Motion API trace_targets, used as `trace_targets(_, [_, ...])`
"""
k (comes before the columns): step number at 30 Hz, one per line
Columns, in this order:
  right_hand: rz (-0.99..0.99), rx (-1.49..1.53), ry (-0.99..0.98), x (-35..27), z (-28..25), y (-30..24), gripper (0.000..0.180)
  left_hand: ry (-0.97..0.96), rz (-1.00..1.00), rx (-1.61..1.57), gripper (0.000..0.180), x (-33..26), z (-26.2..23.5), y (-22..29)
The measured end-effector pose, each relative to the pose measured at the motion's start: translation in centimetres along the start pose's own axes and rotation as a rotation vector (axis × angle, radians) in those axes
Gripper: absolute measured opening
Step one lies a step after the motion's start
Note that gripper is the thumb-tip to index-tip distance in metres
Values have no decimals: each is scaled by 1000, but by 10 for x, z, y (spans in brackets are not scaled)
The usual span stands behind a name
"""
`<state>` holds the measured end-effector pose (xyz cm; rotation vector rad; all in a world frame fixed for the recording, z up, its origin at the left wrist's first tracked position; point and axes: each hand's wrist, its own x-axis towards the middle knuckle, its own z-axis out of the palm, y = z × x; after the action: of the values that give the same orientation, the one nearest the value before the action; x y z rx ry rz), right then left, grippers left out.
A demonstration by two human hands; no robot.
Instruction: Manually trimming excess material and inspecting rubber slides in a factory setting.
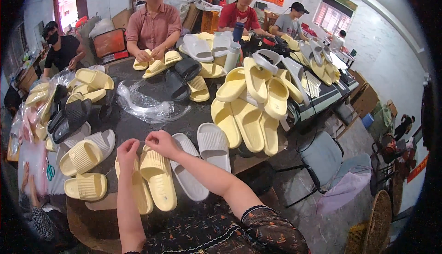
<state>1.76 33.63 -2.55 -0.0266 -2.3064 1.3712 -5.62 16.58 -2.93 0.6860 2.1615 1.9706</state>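
Both my hands hover close together over the near part of the dark table. My left hand (pixel 128 149) is closed with its fingers pinched, above a yellow slide sandal (pixel 142 192). Just to its right, my right hand (pixel 162 142) is also pinched, over the strap end of a second yellow slide sandal (pixel 159 180). Whatever the fingertips hold, if anything, is too small to make out. A pair of grey slide sandals lies to the right, the nearer grey sandal (pixel 191 178) partly behind my right wrist. Beyond my hands lies a crumpled clear plastic bag (pixel 147 104).
A large heap of yellow sandals (pixel 248 123) stands right of my arm. More sandals (pixel 85 187) and teal scissors (pixel 50 172) lie left. A white bottle (pixel 232 56) stands at the back. Several people work around the table; a blue-grey chair (pixel 322 155) stands at right.
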Motion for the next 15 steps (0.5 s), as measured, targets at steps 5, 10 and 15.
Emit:
trace_targets(5, [-39,-4,-66,1,0,-6,20,-7,33,-30,10,-1,-3,-1])
trace_targets(10, [-14,-4,-54,1,0,-2,20,-50,-16,66,10,-1,-4,-3])
trace_targets(15, [-4,-18,-82,1,4,-5,20,42,44,-44,10,1,-7,-13])
